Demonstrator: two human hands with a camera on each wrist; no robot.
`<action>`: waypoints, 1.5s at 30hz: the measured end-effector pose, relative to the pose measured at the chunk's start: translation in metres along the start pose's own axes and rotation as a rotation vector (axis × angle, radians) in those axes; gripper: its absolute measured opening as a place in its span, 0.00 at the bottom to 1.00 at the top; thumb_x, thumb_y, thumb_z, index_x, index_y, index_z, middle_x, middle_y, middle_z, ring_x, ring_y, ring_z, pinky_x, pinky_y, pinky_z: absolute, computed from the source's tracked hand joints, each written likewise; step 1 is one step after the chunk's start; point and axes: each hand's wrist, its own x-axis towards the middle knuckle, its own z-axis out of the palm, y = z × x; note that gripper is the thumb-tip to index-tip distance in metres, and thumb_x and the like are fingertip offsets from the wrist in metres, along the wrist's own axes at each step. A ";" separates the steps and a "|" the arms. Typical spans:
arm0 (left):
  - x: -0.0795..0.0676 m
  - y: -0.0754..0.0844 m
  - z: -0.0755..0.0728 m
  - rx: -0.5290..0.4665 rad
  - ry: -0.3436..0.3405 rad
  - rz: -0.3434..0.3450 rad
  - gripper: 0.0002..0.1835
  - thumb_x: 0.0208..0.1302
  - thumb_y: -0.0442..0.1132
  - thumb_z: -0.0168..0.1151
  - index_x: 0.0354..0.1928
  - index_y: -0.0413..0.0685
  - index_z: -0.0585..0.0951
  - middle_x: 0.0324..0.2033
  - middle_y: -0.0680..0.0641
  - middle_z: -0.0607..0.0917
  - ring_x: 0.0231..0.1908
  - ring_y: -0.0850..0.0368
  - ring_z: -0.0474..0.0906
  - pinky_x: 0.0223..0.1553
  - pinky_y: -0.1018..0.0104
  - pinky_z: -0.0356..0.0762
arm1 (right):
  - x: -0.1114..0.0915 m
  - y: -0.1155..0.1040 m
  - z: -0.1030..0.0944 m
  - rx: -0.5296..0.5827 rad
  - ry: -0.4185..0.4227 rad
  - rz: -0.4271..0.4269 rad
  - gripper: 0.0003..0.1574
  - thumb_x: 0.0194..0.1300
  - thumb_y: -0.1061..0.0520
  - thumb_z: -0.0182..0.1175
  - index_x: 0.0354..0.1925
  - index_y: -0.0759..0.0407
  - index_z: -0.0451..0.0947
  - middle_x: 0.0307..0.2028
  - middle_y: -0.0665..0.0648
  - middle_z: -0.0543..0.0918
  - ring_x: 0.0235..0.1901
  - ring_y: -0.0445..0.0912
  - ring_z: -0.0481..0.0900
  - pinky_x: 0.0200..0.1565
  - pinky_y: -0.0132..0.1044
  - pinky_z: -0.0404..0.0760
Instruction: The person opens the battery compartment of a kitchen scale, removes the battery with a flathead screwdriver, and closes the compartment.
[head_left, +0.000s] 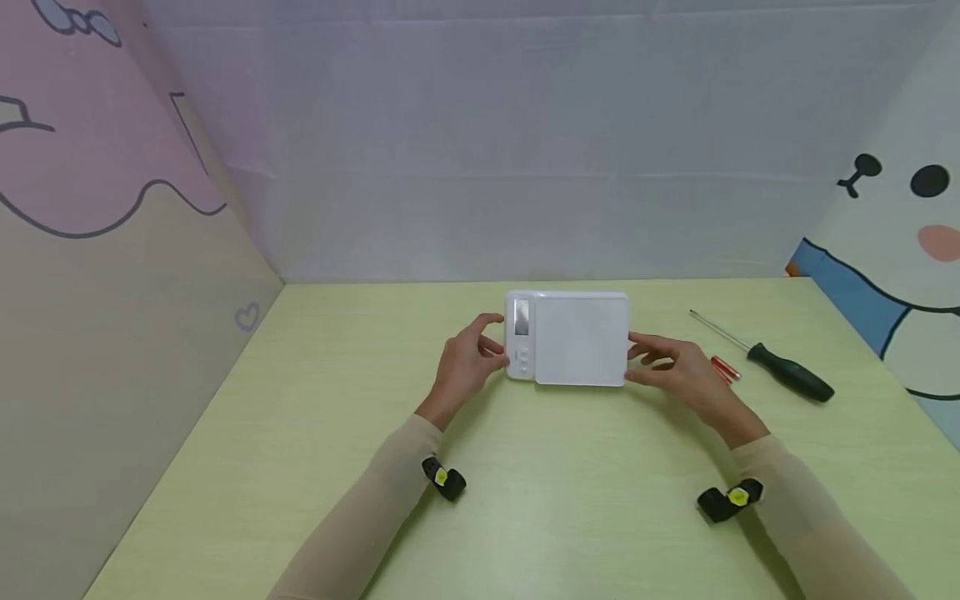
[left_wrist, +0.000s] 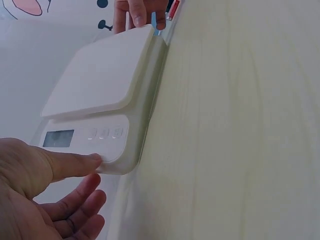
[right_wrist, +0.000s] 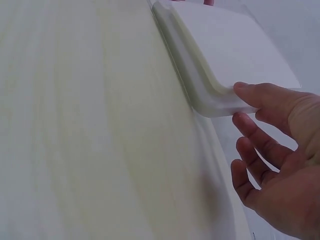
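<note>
A white digital kitchen scale [head_left: 581, 340] with a flat weighing plate is at the table's far middle, its small display [head_left: 521, 317] and buttons toward the left end. My left hand [head_left: 467, 364] grips that end; in the left wrist view the thumb [left_wrist: 82, 164] lies over the face below the display, with the other fingers curled beneath. At the opposite end my right hand [head_left: 678, 373] pinches the scale's edge. The right wrist view has its thumb [right_wrist: 257, 95] at the plate's corner and its index fingertip under the body.
Right of the scale, a screwdriver [head_left: 791, 373] with a dark green handle lies slantwise on the pale wooden table [head_left: 360, 350]. Red batteries [head_left: 724, 369] sit between it and my right hand, partly hidden by that hand. A white sheet [head_left: 465, 150] stands behind the table, with printed panels at both sides.
</note>
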 end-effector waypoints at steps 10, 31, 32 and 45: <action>0.002 -0.001 -0.003 -0.042 -0.068 -0.045 0.34 0.56 0.34 0.72 0.64 0.61 0.73 0.33 0.51 0.86 0.34 0.56 0.81 0.30 0.68 0.74 | -0.001 0.000 -0.003 0.017 -0.037 0.023 0.39 0.62 0.53 0.68 0.68 0.61 0.68 0.51 0.63 0.81 0.45 0.44 0.74 0.43 0.29 0.76; 0.004 -0.002 -0.006 -0.047 -0.155 -0.112 0.34 0.53 0.35 0.74 0.64 0.56 0.77 0.30 0.51 0.89 0.29 0.60 0.81 0.26 0.70 0.74 | -0.001 0.005 -0.007 0.062 -0.129 0.077 0.41 0.62 0.54 0.68 0.69 0.64 0.66 0.51 0.64 0.79 0.41 0.43 0.74 0.39 0.31 0.75; 0.004 -0.002 -0.005 -0.049 -0.156 -0.116 0.33 0.53 0.35 0.75 0.64 0.56 0.77 0.30 0.51 0.89 0.29 0.60 0.81 0.26 0.69 0.74 | -0.001 0.004 -0.007 0.068 -0.132 0.079 0.40 0.62 0.54 0.67 0.69 0.64 0.66 0.50 0.64 0.79 0.41 0.43 0.74 0.39 0.31 0.75; 0.003 0.001 -0.006 -0.058 -0.215 -0.212 0.32 0.52 0.34 0.76 0.62 0.55 0.79 0.30 0.50 0.88 0.27 0.59 0.79 0.25 0.70 0.76 | -0.002 -0.001 -0.009 0.118 -0.190 0.141 0.40 0.63 0.56 0.66 0.69 0.68 0.64 0.51 0.64 0.79 0.43 0.43 0.75 0.42 0.31 0.74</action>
